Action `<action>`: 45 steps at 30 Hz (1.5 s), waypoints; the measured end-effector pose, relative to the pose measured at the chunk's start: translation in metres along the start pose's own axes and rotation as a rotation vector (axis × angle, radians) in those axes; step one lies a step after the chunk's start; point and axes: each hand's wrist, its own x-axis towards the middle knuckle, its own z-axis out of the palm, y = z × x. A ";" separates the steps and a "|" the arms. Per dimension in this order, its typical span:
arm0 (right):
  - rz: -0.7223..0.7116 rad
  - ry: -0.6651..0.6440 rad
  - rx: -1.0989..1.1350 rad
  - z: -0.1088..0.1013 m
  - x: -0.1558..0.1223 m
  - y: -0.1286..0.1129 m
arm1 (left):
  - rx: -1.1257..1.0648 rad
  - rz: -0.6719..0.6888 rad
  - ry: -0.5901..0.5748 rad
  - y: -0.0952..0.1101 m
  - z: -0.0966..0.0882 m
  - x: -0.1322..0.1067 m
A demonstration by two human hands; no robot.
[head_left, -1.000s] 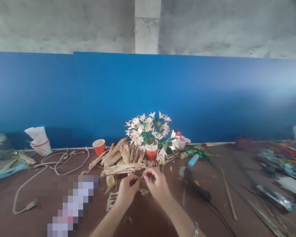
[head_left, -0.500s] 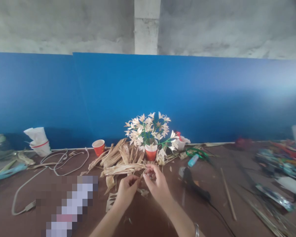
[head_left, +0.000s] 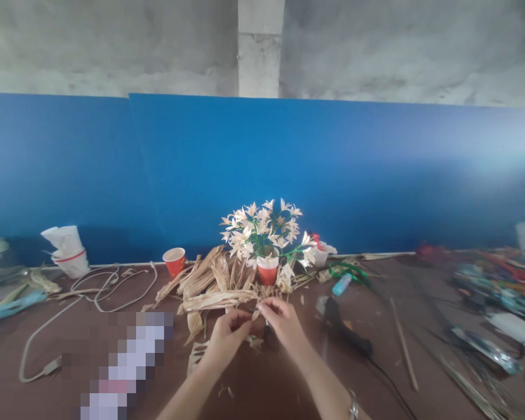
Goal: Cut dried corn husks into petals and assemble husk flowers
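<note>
My left hand (head_left: 230, 339) is closed in a pinch, its thumb and fingertips on a small piece of dried husk (head_left: 256, 315). From the other side, my right hand (head_left: 285, 328) pinches the same piece, so the fingertips of both hands nearly meet. Just beyond them lies a heap of dried corn husks (head_left: 219, 298). Behind the right hand stands a red paper cup (head_left: 268, 274) with a bunch of cream-white artificial flowers (head_left: 262, 230) on green stems. Small husk scraps (head_left: 256, 342) lie on the table beneath the fingers.
A black-handled tool (head_left: 343, 329) with a cord and a thin stick (head_left: 405, 344) lie to the right. Farther right is a blurred clutter of materials (head_left: 499, 286). On the left are another red cup (head_left: 174, 262), white cups (head_left: 70, 256), and a looped white cable (head_left: 100, 300).
My right hand has come down slightly, and its fingertips have closed on the small husk piece by the left fingertips. The left hand has barely moved.
</note>
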 end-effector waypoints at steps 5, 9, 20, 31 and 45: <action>0.013 0.028 -0.004 0.000 0.001 0.002 | 0.026 0.121 0.157 0.003 0.000 -0.001; 0.016 0.052 0.013 0.002 0.000 0.001 | 0.185 0.173 0.210 -0.001 0.001 -0.003; 0.041 0.024 0.095 0.007 -0.003 -0.003 | 0.332 0.154 0.215 -0.006 0.003 -0.003; 0.053 0.031 0.134 0.009 -0.005 -0.007 | 0.217 0.072 0.192 -0.004 0.006 -0.002; 0.022 0.064 0.067 0.008 -0.006 -0.008 | 0.072 0.024 0.105 -0.005 0.006 -0.002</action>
